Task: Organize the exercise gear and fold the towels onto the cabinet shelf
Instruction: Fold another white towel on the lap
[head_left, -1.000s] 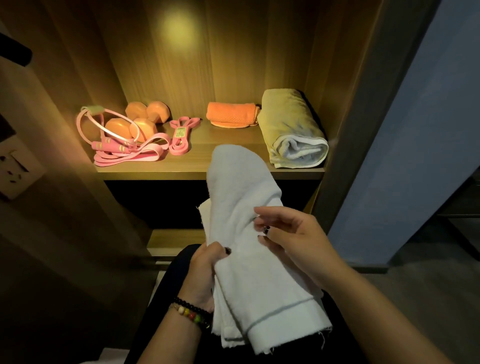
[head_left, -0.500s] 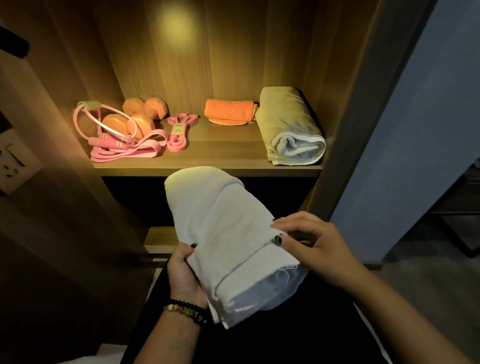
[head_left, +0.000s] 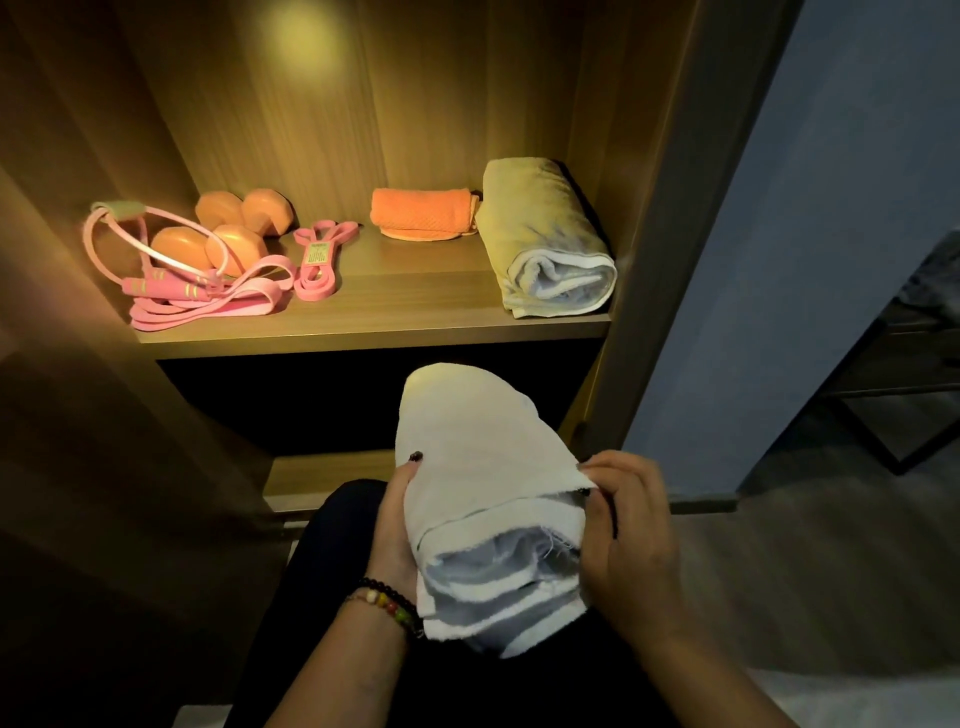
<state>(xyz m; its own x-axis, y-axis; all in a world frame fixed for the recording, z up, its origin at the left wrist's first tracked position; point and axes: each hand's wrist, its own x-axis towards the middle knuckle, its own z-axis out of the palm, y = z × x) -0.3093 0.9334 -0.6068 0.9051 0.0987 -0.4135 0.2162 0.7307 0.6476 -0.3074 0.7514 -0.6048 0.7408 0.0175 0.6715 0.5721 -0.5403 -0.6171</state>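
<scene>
Left hand (head_left: 397, 525) cupped, thumb up; right hand (head_left: 626, 525) fingers (head_left: 597, 475) pinching.

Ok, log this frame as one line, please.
white towel: rolled, off shelf | left hand: grips it | right hand: pinches edge | shelf: rolled towel lies there

Bare forearms, no sleeves in sight. At the left hand (head_left: 397, 525) wrist there are 2 bead bracelets (head_left: 387, 605): 1 of small black beads, 1 mixing pale, red, yellow and green beads. Dark polish shows on the nails of both hands, right hand (head_left: 621, 535) included. Dark trousers (head_left: 332, 561) cover the lap at 6 o'clock.
</scene>
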